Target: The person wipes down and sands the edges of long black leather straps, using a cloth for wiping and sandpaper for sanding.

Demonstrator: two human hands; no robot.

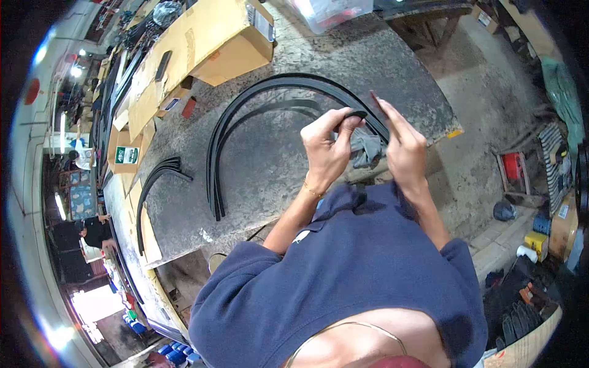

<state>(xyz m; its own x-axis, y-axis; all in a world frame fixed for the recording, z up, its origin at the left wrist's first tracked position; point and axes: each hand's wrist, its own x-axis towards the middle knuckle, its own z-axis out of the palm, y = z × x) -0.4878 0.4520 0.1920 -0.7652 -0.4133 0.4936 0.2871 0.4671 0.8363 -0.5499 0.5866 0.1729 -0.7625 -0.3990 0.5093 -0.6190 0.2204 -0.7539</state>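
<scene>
My left hand (328,144) pinches the end of a thin curved black rubber strip (288,105) that arcs over the worn grey table (276,178). My right hand (405,147) is raised close beside it, index finger extended, with a small thin dark-tipped piece (373,98) between its fingers at the strip's end. A crumpled grey cloth (368,147) lies just below and between the two hands. A bundle of larger black arched strips (245,98) lies on the table around the thin one, its ends near the table's front edge.
Another bunch of black curved strips (156,175) lies at the table's left side. Cardboard boxes (208,37) and a green-labelled box (127,154) stand at the back left, a clear plastic bin (331,9) behind. Cluttered concrete floor (491,92) lies to the right.
</scene>
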